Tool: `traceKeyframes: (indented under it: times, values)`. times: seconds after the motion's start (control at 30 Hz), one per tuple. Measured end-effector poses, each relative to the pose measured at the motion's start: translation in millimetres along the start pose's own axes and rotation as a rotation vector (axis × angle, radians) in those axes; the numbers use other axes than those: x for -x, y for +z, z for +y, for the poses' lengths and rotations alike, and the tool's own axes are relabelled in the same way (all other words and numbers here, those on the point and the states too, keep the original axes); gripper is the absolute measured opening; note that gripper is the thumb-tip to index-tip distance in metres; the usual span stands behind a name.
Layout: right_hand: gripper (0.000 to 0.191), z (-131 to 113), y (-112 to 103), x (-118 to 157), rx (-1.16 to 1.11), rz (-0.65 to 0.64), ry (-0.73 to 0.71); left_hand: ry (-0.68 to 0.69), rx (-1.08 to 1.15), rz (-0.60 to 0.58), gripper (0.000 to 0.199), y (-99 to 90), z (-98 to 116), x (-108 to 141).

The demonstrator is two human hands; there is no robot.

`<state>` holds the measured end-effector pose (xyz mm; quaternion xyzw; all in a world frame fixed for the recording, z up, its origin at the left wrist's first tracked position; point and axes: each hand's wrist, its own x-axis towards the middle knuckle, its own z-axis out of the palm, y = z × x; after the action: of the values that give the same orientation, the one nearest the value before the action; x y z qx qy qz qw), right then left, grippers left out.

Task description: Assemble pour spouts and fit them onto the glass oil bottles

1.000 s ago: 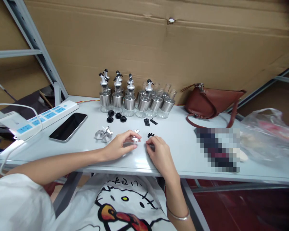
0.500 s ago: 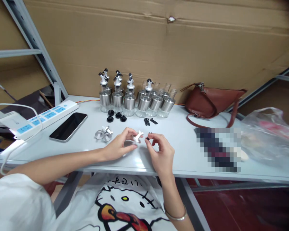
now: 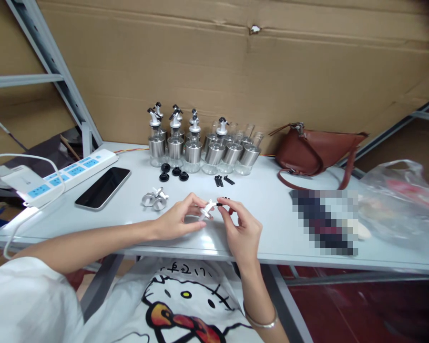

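My left hand (image 3: 184,216) is closed around a silver-white pourer spout (image 3: 208,208), whose tip points right. Between the thumb and forefinger of my right hand (image 3: 241,226) I pinch a small black cap (image 3: 219,205), and it touches the spout's tip. Beyond my left hand lie several loose pourer spouts (image 3: 156,200) in a cluster. Black rubber stoppers (image 3: 176,171) rest behind them, and thin black levers (image 3: 224,180) lie beyond my right hand. Glass bottles with steel sleeves (image 3: 193,151) stand at the back; several carry spouts with black tops.
A phone (image 3: 103,188) and a white power strip (image 3: 71,174) with a cable lie at the left of the white table (image 3: 186,244). On the right are a brown leather bag (image 3: 300,155), a clear plastic bag (image 3: 396,205) and a pixelated patch. Cardboard (image 3: 214,71) stands behind.
My hands have come together. The spout has turned so its tip faces right, and the black cap, formerly apart from it, now meets the tip.
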<state>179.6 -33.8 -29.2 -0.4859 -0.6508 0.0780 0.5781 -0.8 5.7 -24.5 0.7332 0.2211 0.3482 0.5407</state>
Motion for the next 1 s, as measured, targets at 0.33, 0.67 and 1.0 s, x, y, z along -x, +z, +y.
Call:
traceKeyframes:
  times: [0.33,0.67,1.0]
  values:
    - [0.014,-1.1,1.5,0.0,-0.081,0.109,-0.066,0.06,-0.014,-0.022,0.026,-0.6,-2.7,-0.3]
    - [0.01,-3.8,-0.3,1.4,-0.05,0.089,-0.058,0.059,-0.056,-0.028,0.024,-0.9,-3.5,-0.3]
    - [0.02,1.1,1.3,3.8,-0.138,0.071,-0.088,0.012,-0.043,-0.014,0.027,-0.9,-2.4,0.1]
